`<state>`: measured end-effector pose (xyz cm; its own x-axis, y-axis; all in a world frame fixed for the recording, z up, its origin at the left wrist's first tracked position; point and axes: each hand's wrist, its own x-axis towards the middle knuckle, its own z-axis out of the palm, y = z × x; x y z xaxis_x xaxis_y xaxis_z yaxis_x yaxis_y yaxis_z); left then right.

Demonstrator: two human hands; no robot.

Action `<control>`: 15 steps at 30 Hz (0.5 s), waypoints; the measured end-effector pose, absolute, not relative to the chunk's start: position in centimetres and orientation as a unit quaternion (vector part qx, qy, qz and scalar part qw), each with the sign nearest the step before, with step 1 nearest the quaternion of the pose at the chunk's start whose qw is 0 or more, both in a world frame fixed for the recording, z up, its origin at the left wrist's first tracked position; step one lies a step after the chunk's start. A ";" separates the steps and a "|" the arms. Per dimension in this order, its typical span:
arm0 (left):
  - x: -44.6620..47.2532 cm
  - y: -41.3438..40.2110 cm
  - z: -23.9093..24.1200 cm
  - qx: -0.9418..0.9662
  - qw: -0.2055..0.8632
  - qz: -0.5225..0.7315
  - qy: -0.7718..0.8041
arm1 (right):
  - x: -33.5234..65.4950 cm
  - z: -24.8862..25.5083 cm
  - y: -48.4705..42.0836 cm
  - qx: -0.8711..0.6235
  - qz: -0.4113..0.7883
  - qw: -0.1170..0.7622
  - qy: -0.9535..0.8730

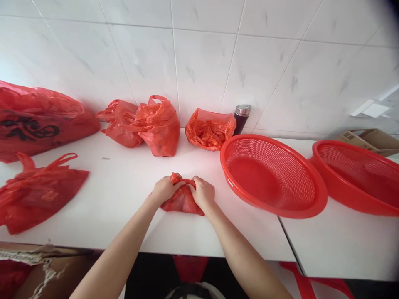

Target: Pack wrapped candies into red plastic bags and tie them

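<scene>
A small red plastic bag [182, 200] lies on the white counter [124, 187] in front of me. My left hand [164, 189] grips its top from the left, fingers pinched on the knotted plastic. From the right, my right hand [203, 193] is closed on the same knot. Both hands meet at the bag's top. What the bag holds is hidden.
Several red bags lie along the wall: a large printed one [37, 120], a flat one [37, 191], tied ones [149, 126], an open one [209, 129]. A dark flask [241, 118] stands behind a red colander [271, 174]. A second colander [358, 176] is at right. Torn cardboard [37, 257] is below left.
</scene>
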<state>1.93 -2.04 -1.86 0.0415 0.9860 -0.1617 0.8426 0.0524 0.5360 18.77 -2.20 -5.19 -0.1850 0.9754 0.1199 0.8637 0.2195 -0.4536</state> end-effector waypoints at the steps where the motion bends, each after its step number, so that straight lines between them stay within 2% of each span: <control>1: 2.0 -2.0 -1.7 0.671 0.257 0.134 0.683 | 18.8 -5.2 -2.2 -0.608 0.143 0.195 -0.756; 9: 2.7 -2.4 -1.4 0.642 0.275 0.146 0.701 | 18.7 -5.4 -2.3 -0.603 0.149 0.219 -0.752; 15: 1.2 -3.6 -1.4 0.619 0.371 0.241 0.649 | 20.0 -4.9 -2.6 -0.566 0.181 0.272 -0.757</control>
